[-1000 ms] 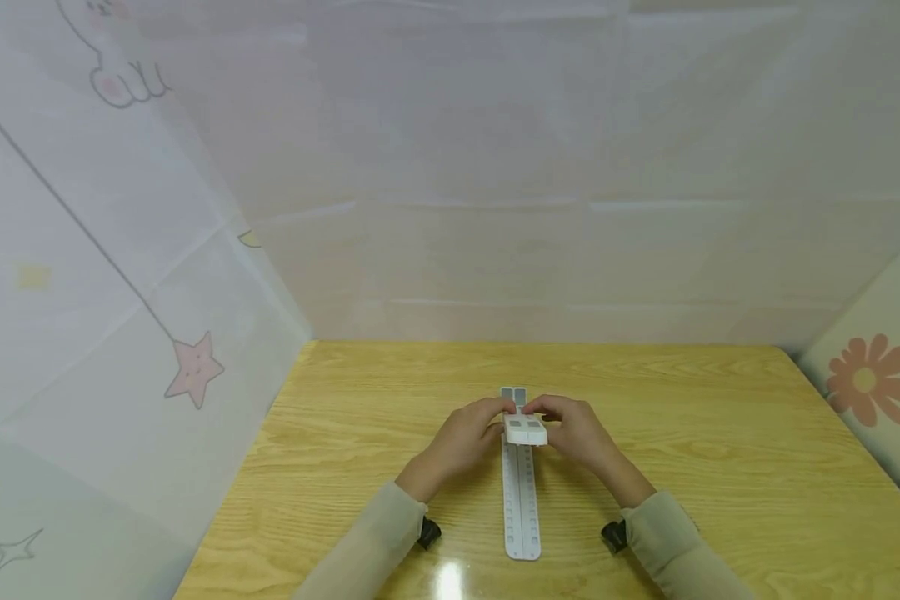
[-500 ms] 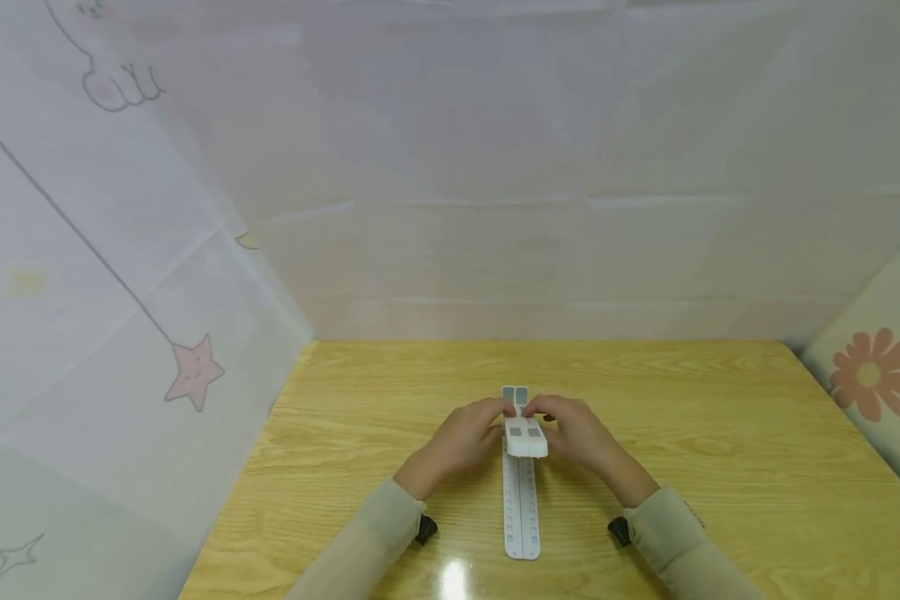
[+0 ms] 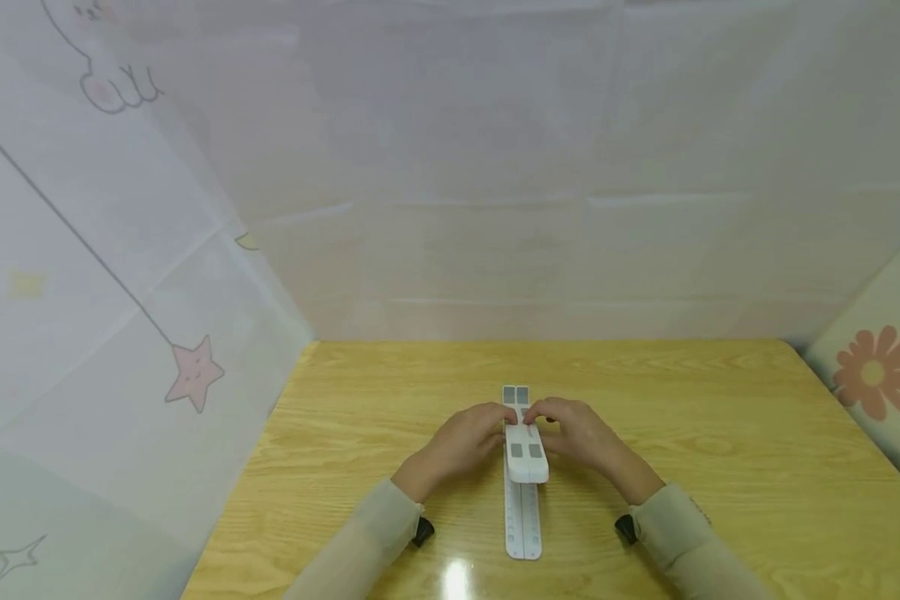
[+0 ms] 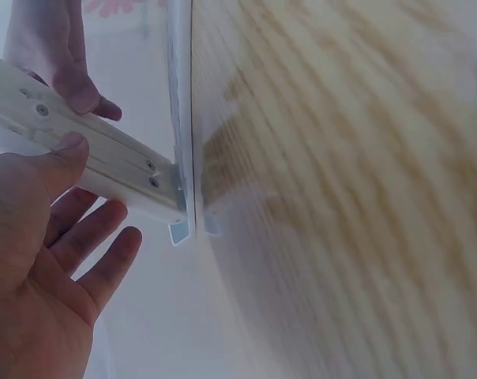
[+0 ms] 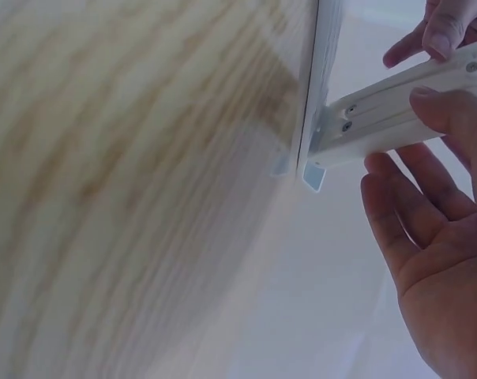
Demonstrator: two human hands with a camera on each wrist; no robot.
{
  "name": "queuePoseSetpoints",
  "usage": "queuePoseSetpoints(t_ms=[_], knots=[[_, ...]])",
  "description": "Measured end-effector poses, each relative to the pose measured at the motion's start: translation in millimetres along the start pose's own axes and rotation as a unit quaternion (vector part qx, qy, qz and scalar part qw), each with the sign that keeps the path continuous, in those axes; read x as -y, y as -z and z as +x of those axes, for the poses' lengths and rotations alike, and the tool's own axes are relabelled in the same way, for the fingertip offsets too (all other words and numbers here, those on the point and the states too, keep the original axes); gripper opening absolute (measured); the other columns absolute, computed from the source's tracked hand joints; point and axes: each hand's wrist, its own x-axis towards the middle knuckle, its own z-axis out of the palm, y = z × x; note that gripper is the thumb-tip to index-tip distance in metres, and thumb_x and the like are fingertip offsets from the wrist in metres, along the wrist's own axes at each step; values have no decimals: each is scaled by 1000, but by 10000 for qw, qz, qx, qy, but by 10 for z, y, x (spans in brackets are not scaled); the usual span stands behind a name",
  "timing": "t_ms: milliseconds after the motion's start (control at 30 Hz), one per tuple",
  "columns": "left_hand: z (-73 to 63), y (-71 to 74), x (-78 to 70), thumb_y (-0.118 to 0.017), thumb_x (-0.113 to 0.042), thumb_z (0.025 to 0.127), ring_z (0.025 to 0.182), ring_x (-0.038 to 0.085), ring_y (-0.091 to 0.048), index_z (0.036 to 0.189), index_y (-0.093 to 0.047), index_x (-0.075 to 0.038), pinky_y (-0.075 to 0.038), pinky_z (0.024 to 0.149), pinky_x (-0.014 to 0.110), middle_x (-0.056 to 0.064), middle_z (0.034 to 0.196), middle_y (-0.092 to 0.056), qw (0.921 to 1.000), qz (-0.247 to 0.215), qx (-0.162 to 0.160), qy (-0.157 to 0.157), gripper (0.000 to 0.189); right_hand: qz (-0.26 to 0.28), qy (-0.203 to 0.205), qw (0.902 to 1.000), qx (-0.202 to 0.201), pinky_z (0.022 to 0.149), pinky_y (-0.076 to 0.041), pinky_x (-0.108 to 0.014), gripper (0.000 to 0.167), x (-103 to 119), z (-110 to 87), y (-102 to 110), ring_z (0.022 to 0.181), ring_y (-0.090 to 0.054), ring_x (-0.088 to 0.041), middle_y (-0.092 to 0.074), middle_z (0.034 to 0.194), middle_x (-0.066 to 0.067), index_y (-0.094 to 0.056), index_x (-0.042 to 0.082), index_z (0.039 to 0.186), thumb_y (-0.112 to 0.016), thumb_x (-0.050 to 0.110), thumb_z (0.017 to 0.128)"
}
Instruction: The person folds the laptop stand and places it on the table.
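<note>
A white folding laptop stand [image 3: 527,462] is in the middle of the table, its two long strips side by side. The notched base [image 3: 522,537] lies on the wood; the upper arm slants up from it, with grey pads on its top. My left hand [image 3: 461,437] grips the arm's left edge, and my right hand [image 3: 581,433] grips the right edge. In the left wrist view, the left thumb [image 4: 65,158] presses the arm's underside, where small screws show. The right thumb [image 5: 444,110] does likewise in the right wrist view. Several other fingers stay loosely spread, off the stand.
The wooden table [image 3: 375,375] reaches back to a pale cloth backdrop [image 3: 450,250]. Printed cloth also stands at the left and right sides. Black wrist straps [image 3: 423,532] show at both cuffs.
The near end of the stand's upper arm has swung toward me, and more of its top face shows. Both hands keep their grip in nearly the same place.
</note>
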Motion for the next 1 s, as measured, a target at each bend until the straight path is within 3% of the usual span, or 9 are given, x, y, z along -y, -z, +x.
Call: queuePoseSetpoints(t_ms=[333, 433, 633, 833, 1000], knots=[[-8, -40, 38, -61, -18, 103, 123, 18, -60, 120, -58, -18, -49, 104, 32, 1, 129, -64, 9980, 413, -76, -473, 17, -373, -175, 9990, 196, 81, -58, -31, 29, -22, 5, -25, 97, -68, -17, -71, 112, 4, -70, 23, 104, -86, 15, 82], [-26, -33, 56, -61, -20, 103, 124, 18, -59, 121, -58, -20, -49, 104, 33, 1, 131, -63, 9980, 418, -69, -475, 19, -351, -268, 9987, 252, 82, -59, -33, 27, 2, 12, -28, 98, -68, -17, -70, 113, 4, -70, 24, 104, -85, 16, 83], [-51, -31, 89, -65, -23, 101, 119, 14, -59, 123, -59, -22, -51, 100, 29, -3, 127, -63, 9978, 497, 6, -431, 22, -418, -59, 9988, 253, 85, -59, -35, 27, 40, 19, -37, 103, -68, -17, -70, 113, 4, -70, 22, 102, -86, 16, 82], [-42, -25, 73, -68, -25, 99, 119, 14, -59, 121, -60, -22, -50, 101, 29, -4, 125, -63, 9962, 696, 78, -512, 23, -982, -39, 9935, 569, 83, -58, -31, 26, 42, 26, -64, 97, -67, -13, -68, 112, 5, -69, 21, 103, -86, 21, 83], [-28, -31, 64, -70, -25, 98, 121, 14, -59, 120, -60, -22, -50, 101, 29, -4, 126, -63, 9948, 816, 127, -602, 24, -993, 142, 9935, 545, 79, -59, -31, 29, 36, 2, -52, 91, -67, -13, -68, 110, 2, -69, 19, 103, -87, 16, 81]])
